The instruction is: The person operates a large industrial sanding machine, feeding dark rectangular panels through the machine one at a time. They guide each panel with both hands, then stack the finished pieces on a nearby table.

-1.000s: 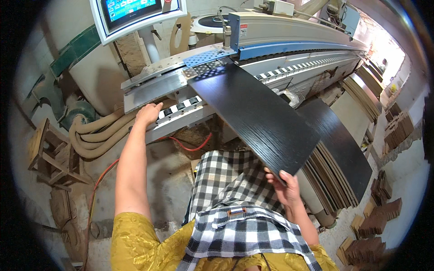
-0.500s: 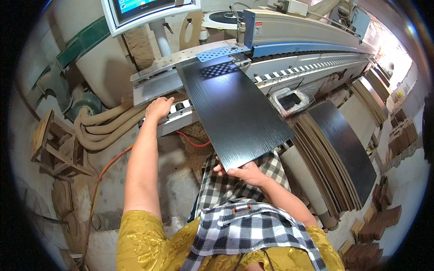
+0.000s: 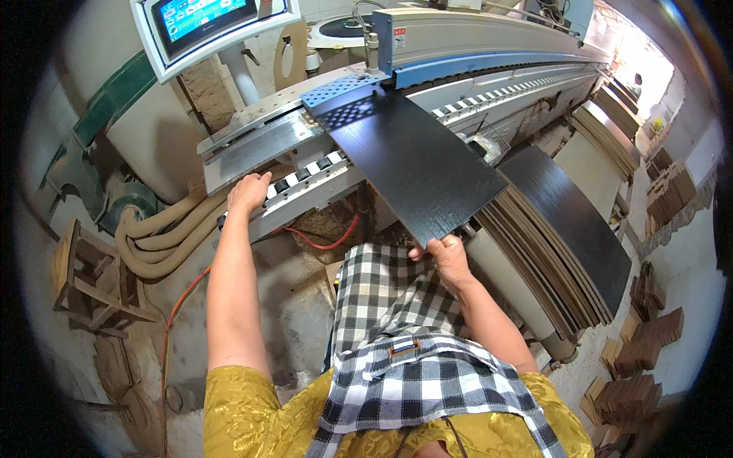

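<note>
Right hand (image 3: pixel 449 256) grips the black panel's (image 3: pixel 416 164) near end, its long axis running away into the machine (image 3: pixel 489 46); left hand (image 3: pixel 248 192) rests flat on the roller rail (image 3: pixel 305 183).

Black panel (image 3: pixel 416 164), black-and-white checked apron (image 3: pixel 389 320), yellow sleeves (image 3: pixel 244 412), red cable (image 3: pixel 324 243)

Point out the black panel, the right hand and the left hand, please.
black panel (image 3: pixel 416 164): head view, middle of its top face.
right hand (image 3: pixel 445 256): head view, back of hand.
left hand (image 3: pixel 248 191): head view, back of hand.
</note>
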The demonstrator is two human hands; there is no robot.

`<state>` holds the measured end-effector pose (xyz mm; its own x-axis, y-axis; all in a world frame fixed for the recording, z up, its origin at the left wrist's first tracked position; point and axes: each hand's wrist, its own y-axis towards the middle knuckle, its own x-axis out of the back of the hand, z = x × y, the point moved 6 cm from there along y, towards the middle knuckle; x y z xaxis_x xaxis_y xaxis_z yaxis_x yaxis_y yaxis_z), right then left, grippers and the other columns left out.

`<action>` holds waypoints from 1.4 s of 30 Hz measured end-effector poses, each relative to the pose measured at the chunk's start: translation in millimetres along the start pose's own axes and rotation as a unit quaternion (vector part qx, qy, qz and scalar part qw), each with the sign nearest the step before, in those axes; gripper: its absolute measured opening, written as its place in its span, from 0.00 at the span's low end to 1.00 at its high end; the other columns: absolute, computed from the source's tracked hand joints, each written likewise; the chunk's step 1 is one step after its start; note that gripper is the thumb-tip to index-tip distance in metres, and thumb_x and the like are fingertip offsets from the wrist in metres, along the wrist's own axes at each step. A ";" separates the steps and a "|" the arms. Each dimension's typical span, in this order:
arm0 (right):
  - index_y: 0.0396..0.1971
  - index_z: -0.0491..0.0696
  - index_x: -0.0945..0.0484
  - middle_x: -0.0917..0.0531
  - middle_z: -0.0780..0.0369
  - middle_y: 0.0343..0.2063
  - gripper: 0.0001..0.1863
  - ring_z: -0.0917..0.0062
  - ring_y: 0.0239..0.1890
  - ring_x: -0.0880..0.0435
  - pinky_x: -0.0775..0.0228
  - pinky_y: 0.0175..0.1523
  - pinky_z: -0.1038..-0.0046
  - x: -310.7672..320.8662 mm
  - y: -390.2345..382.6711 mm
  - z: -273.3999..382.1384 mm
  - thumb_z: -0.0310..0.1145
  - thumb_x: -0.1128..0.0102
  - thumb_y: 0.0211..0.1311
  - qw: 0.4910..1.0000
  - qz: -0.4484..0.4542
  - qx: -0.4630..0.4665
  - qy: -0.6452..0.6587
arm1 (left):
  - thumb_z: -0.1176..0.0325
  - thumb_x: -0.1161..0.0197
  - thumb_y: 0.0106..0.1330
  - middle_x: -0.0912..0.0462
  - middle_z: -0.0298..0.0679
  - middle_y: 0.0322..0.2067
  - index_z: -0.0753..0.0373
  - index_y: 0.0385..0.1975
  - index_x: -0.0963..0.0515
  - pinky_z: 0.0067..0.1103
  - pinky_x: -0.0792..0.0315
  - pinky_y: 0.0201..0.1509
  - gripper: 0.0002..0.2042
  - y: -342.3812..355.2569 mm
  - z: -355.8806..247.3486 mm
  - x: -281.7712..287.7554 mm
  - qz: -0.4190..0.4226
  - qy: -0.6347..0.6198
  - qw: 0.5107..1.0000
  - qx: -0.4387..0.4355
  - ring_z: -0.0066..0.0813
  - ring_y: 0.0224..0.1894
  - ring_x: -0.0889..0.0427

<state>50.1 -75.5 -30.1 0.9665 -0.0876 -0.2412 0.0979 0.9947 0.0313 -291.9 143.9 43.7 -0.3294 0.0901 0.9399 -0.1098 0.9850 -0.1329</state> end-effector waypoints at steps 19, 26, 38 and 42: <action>0.35 0.47 0.22 0.19 0.61 0.30 0.10 0.74 0.33 0.22 0.31 0.40 0.72 177.2 -132.9 126.7 0.34 0.47 0.59 0.698 -0.440 0.204 -0.527 | 0.49 0.53 0.61 0.23 0.52 0.42 0.65 0.42 0.24 0.33 0.35 0.50 0.24 31.7 19.9 -9.2 -0.052 -0.005 0.997 -0.062 0.47 0.48 0.26; 0.56 0.47 0.38 0.33 0.55 0.54 0.27 0.62 0.55 0.33 0.43 0.57 0.62 300.8 -261.9 152.3 0.49 0.58 0.62 0.417 -0.570 -0.135 -0.695 | 0.49 0.55 0.61 0.23 0.51 0.42 0.64 0.41 0.24 0.33 0.35 0.49 0.24 21.8 2.6 -8.3 -0.073 -0.010 0.995 -0.067 0.48 0.47 0.27; 0.59 0.47 0.40 0.33 0.55 0.56 0.34 0.64 0.58 0.34 0.43 0.59 0.64 386.0 -304.1 150.1 0.49 0.45 0.55 0.579 -0.605 -0.192 -0.512 | 0.48 0.56 0.61 0.23 0.49 0.43 0.62 0.42 0.24 0.32 0.35 0.50 0.24 14.5 8.0 -2.0 -0.076 0.000 0.996 -0.047 0.46 0.48 0.26; 0.59 0.45 0.40 0.30 0.58 0.52 0.34 0.67 0.54 0.32 0.41 0.56 0.67 371.1 -338.6 123.2 0.43 0.41 0.53 0.712 -0.646 -0.073 -0.265 | 0.47 0.56 0.61 0.23 0.49 0.43 0.63 0.43 0.25 0.32 0.35 0.50 0.25 11.9 5.9 -1.9 -0.066 0.003 0.997 -0.041 0.44 0.48 0.26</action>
<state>404.9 -451.5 -10.7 0.0501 -0.9046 0.4233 0.9983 0.0577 0.0051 -298.1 154.6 38.5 -0.3116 -0.0407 0.9493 -0.0745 0.9971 0.0182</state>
